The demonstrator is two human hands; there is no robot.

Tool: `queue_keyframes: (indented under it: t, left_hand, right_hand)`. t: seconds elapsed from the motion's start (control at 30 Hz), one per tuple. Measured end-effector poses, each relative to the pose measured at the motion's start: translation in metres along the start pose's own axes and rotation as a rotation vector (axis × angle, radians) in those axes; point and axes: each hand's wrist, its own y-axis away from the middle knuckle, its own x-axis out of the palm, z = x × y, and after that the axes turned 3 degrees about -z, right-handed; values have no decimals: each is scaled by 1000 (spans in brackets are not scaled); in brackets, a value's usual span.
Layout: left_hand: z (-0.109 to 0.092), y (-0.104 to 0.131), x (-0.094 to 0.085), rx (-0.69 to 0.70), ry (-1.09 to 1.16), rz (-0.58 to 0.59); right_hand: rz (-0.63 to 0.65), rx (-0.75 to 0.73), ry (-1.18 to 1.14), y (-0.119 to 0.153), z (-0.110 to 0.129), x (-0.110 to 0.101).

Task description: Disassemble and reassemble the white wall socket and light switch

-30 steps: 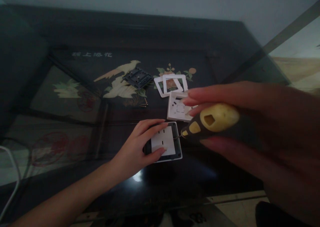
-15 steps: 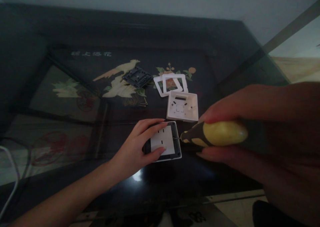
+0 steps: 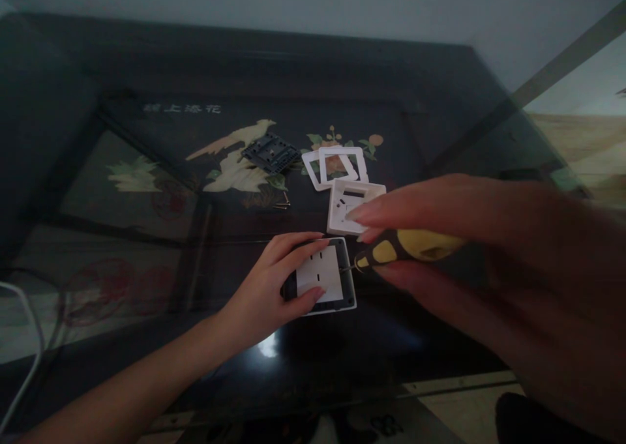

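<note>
**Screwdriver held at the right edge of a slotted panel**

At the right of the frame, nearest the camera, the screwdriver's yellow and dark handle is gripped between the thumb and fingers of the right hand. Its thin shaft is pointed left, and its end is set at the panel's dark right border – whether a screw is met there cannot be told.

The panel is placed on the dark, glossy table, just below the center of the frame. Its left part is covered by the left hand, which is clamped on it, with the thumb laid on the white face and the fingers bent over the top.

The lower left is crossed by a white cable. Above the panel, an open white box is partly hidden by the right fingers. A few small screws are scattered left of the box. Farther off, two white frames are overlapped behind the box – and a dark plate is seen left of them, upper center.
</note>
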Motion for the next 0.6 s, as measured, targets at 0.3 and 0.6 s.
queue_keyframes:
  t: [0.3,0.6]
  left_hand:
    - [0,1,-1,16,-33,-4]
    - [0,0,-1,-4,-6,9]
  right_hand:
    - [14,28,44,8,-4,0]
    - [41,21,71,7,-22,3]
